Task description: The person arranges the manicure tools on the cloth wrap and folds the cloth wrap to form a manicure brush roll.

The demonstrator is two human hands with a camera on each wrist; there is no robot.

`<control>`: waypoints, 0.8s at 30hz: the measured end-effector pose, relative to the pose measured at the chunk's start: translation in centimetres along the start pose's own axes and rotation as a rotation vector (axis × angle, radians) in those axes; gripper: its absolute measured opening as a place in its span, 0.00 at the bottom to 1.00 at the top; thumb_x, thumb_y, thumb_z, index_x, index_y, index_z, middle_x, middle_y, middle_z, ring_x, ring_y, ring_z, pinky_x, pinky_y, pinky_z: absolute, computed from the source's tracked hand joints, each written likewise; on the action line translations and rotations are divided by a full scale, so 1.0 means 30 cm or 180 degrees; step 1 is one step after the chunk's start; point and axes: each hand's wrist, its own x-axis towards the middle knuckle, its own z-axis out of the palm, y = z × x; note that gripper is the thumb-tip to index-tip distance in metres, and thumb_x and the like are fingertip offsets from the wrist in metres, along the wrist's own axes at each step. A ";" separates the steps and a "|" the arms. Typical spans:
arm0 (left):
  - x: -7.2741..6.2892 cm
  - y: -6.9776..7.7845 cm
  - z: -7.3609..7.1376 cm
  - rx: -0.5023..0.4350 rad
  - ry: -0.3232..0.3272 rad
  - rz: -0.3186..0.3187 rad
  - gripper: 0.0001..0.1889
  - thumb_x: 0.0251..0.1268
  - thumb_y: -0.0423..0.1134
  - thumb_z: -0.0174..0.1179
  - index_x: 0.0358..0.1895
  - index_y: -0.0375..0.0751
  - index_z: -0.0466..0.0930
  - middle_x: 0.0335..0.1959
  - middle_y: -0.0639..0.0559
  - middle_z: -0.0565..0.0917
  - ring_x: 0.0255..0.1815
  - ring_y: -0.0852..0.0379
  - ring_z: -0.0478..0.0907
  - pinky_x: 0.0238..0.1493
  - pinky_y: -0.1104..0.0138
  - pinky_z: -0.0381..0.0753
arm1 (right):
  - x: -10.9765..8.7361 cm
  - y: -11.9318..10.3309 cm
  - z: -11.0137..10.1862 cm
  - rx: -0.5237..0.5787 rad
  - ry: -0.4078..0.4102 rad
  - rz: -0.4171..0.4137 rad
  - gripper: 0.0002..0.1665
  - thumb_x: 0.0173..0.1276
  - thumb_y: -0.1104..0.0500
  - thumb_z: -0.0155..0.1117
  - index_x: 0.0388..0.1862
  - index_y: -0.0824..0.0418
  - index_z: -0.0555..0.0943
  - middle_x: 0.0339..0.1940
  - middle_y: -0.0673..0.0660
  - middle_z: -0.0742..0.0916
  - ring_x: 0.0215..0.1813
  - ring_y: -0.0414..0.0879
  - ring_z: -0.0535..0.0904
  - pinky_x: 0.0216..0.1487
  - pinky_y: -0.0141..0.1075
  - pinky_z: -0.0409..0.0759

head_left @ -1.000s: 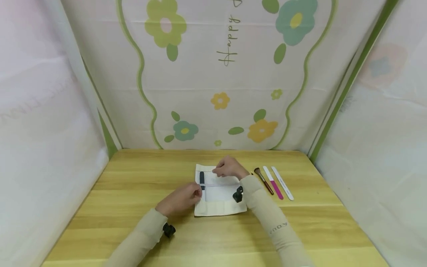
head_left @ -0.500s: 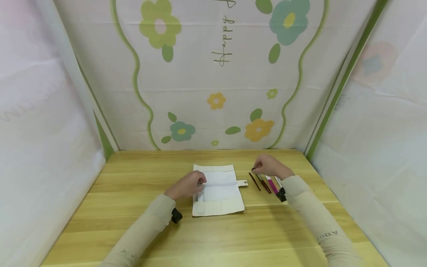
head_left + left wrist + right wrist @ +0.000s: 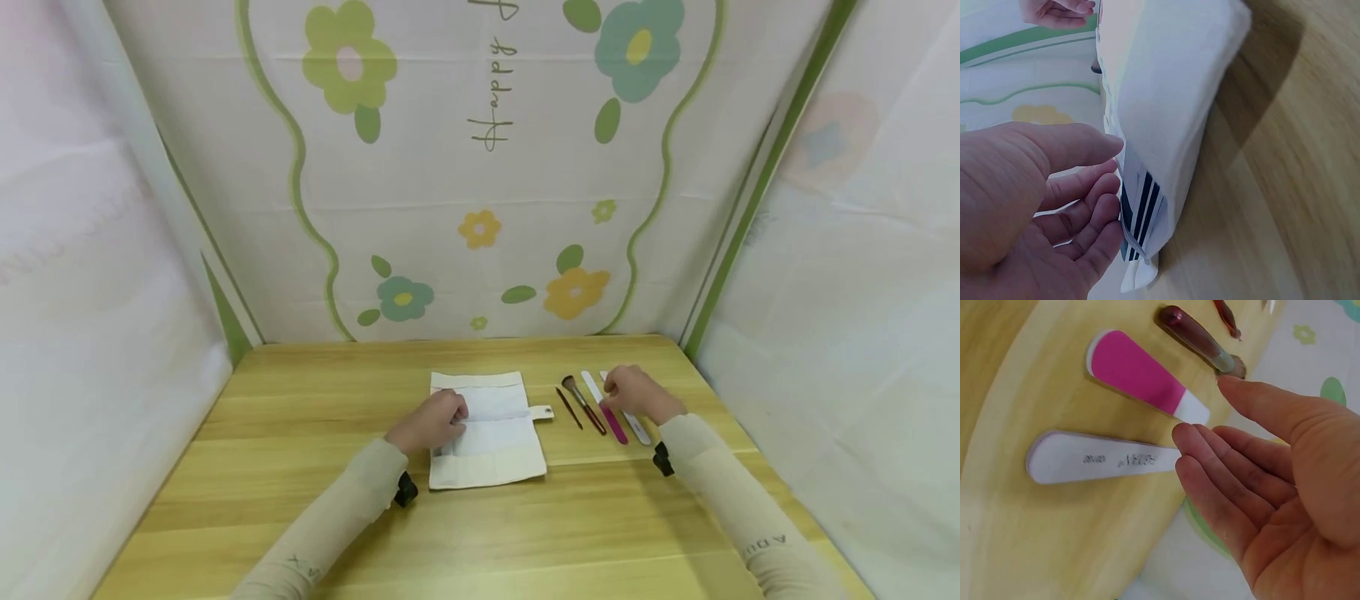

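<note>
A cream fabric roll-up pouch [image 3: 487, 473] lies unfolded on the table. My left hand [image 3: 431, 421] is at its left edge, with relaxed fingertips against the fabric in the left wrist view; whether they press it is unclear. Dark strips [image 3: 1146, 212] show inside the pouch's side opening there. My right hand [image 3: 636, 392] hovers at the far end of a white nail file [image 3: 1091, 456], thumb apart from the fingers and nothing between them. Beside that file lies a pink-and-white nail file [image 3: 1138, 369]. A makeup brush [image 3: 585, 404] lies left of it.
A thin dark red stick [image 3: 569, 408] lies between the brush and the pouch's snap strap [image 3: 542, 412]. Wooden tabletop [image 3: 300, 417] surrounds everything. A floral cloth [image 3: 480, 275] hangs behind the table, with pale cloth at both sides.
My right hand has gone from above the pouch to the right, past the brush, to the white nail file. The left hand has shifted slightly up the pouch's left edge, covering the dark strip.
</note>
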 end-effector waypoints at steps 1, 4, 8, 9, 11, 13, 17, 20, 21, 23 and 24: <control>0.002 0.003 0.000 -0.0001 -0.0004 -0.0026 0.05 0.68 0.27 0.65 0.44 0.31 0.84 0.40 0.46 0.83 0.40 0.56 0.74 0.48 0.61 0.83 | 0.002 0.006 0.006 0.0008 0.0017 -0.0005 0.33 0.71 0.63 0.73 0.20 0.54 0.57 0.18 0.46 0.58 0.23 0.40 0.54 0.28 0.33 0.58; 0.005 0.009 0.000 0.0019 -0.0038 -0.0113 0.06 0.69 0.28 0.65 0.45 0.31 0.84 0.40 0.46 0.82 0.40 0.56 0.74 0.48 0.60 0.83 | 0.008 0.021 0.021 0.0025 0.0055 0.0050 0.25 0.70 0.63 0.74 0.18 0.58 0.70 0.16 0.46 0.69 0.22 0.39 0.60 0.27 0.32 0.64; 0.010 0.017 -0.004 0.0024 -0.0134 -0.0208 0.06 0.71 0.28 0.64 0.46 0.31 0.84 0.41 0.45 0.83 0.40 0.55 0.74 0.49 0.59 0.83 | 0.016 0.030 0.030 0.0032 0.0040 0.0125 0.13 0.70 0.63 0.74 0.25 0.63 0.85 0.21 0.55 0.85 0.23 0.40 0.69 0.28 0.33 0.71; 0.013 0.018 -0.006 0.0014 -0.0143 -0.0210 0.05 0.71 0.27 0.63 0.46 0.31 0.84 0.41 0.44 0.84 0.40 0.55 0.75 0.49 0.58 0.83 | 0.018 0.031 0.031 0.0026 0.0036 0.0155 0.12 0.70 0.63 0.74 0.25 0.64 0.86 0.22 0.56 0.86 0.23 0.41 0.70 0.28 0.33 0.72; 0.017 0.018 -0.010 -0.0020 -0.0152 -0.0218 0.04 0.72 0.27 0.62 0.45 0.31 0.84 0.42 0.44 0.85 0.40 0.55 0.77 0.48 0.58 0.84 | 0.022 0.030 0.033 -0.0010 0.0044 0.0220 0.12 0.69 0.62 0.75 0.24 0.63 0.86 0.21 0.55 0.85 0.24 0.41 0.70 0.29 0.34 0.71; 0.020 0.015 -0.013 -0.0077 -0.0154 -0.0238 0.03 0.73 0.27 0.62 0.43 0.32 0.85 0.41 0.45 0.86 0.39 0.55 0.77 0.46 0.59 0.84 | 0.029 0.029 0.035 -0.0023 0.0041 0.0318 0.16 0.68 0.62 0.76 0.20 0.61 0.83 0.17 0.51 0.81 0.23 0.41 0.68 0.28 0.33 0.69; 0.024 0.002 -0.018 -0.0200 -0.0210 -0.0354 0.05 0.75 0.29 0.60 0.39 0.37 0.84 0.37 0.50 0.85 0.34 0.58 0.76 0.40 0.64 0.81 | 0.045 0.020 0.037 0.0016 -0.0050 0.0477 0.28 0.67 0.61 0.77 0.12 0.55 0.72 0.12 0.46 0.65 0.20 0.40 0.59 0.25 0.33 0.64; 0.027 -0.008 -0.025 -0.0236 -0.0270 -0.0383 0.07 0.76 0.30 0.59 0.36 0.39 0.83 0.34 0.52 0.83 0.31 0.59 0.75 0.36 0.67 0.77 | 0.054 0.011 0.032 0.0018 -0.0123 0.0602 0.26 0.66 0.61 0.78 0.12 0.56 0.74 0.13 0.46 0.64 0.20 0.40 0.58 0.25 0.33 0.64; 0.029 -0.010 -0.029 -0.0259 -0.0292 -0.0376 0.08 0.76 0.30 0.58 0.36 0.39 0.83 0.33 0.52 0.83 0.30 0.59 0.75 0.35 0.67 0.76 | 0.057 0.009 0.030 -0.0005 -0.0139 0.0649 0.24 0.65 0.61 0.78 0.13 0.57 0.77 0.13 0.46 0.67 0.20 0.40 0.60 0.25 0.33 0.65; 0.031 -0.015 -0.037 -0.0300 -0.0358 -0.0388 0.08 0.78 0.31 0.57 0.36 0.40 0.82 0.32 0.53 0.82 0.30 0.59 0.74 0.34 0.68 0.75 | 0.062 0.005 0.025 -0.0058 -0.0155 0.0731 0.18 0.65 0.61 0.79 0.18 0.61 0.83 0.16 0.48 0.74 0.23 0.41 0.65 0.26 0.33 0.68; 0.033 -0.017 -0.043 -0.0335 -0.0391 -0.0404 0.09 0.78 0.31 0.56 0.36 0.40 0.82 0.32 0.53 0.81 0.30 0.58 0.74 0.34 0.68 0.74 | 0.065 0.002 0.023 -0.0070 -0.0159 0.0774 0.15 0.65 0.61 0.79 0.20 0.62 0.86 0.18 0.49 0.76 0.24 0.42 0.67 0.27 0.33 0.70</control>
